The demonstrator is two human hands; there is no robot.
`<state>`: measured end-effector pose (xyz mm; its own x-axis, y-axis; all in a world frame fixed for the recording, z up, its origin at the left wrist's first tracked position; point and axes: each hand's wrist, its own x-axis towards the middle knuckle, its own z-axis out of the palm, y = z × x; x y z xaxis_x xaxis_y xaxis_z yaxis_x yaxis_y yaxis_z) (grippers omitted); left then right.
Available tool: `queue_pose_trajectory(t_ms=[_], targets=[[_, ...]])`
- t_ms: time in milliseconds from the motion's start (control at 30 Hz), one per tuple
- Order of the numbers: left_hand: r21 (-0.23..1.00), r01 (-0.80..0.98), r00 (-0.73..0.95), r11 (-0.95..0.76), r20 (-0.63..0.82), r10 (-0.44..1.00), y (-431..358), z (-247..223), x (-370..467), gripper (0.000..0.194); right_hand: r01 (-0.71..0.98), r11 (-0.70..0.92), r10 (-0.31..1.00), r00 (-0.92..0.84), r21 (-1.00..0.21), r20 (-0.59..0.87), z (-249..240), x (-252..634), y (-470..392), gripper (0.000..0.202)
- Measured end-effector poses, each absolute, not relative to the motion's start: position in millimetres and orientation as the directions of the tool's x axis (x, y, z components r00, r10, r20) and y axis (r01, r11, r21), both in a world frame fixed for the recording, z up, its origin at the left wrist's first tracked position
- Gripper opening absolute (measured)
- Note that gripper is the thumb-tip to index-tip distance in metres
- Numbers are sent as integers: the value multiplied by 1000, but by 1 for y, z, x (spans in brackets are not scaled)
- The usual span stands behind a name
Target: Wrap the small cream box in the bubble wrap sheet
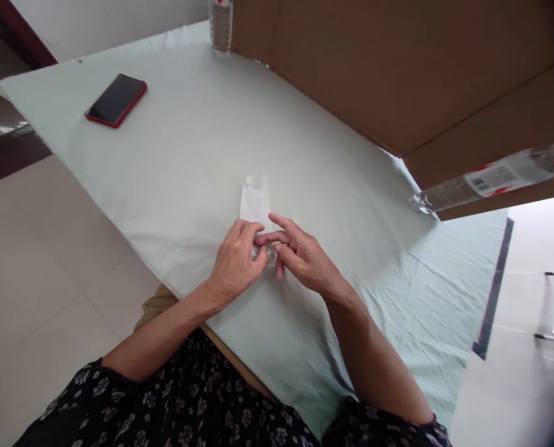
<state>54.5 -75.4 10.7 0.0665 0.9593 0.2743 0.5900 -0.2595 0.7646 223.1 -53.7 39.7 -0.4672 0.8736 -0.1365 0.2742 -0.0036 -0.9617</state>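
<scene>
A small white bag-like piece (255, 203) with two narrow strips at its far end lies flat on the pale green cloth. Crinkled clear plastic (262, 251) shows at its near end, between my hands. My left hand (237, 259) has its thumb and fingers closed on this plastic from the left. My right hand (302, 253) is on the right with its fingers apart, one fingertip touching the fingers of my left hand. The near end of the white piece is partly hidden by my fingers.
A phone in a red case (116, 100) lies at the far left of the cloth-covered table (183, 143). Large brown cardboard (397, 68) stands at the back right, with one clear bottle (221, 28) at its left end and another (491, 179) against its right part.
</scene>
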Motion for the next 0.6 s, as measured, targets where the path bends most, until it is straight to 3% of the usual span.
queue_pose_trajectory(t_ms=[133, 233, 400, 600], targets=[[731, 624, 77, -277, 295, 952, -76, 9, 57, 34, 171, -19, 955, -288, -985, -68, 32, 228, -41, 50], [689, 653, 80, -315, 351, 933, -78, 8, 58, 41, 236, 67, 978, -207, -970, 18, 23, 228, -31, 46], [527, 732, 189, -433, 453, 871, -79, 8, 56, 33, 408, 198, 945, -322, -891, 63, 12, 222, -20, 44], [414, 772, 291, -482, 444, 847, -77, 10, 54, 34, 428, 218, 922, -384, -877, 43, 12, 224, -13, 43]])
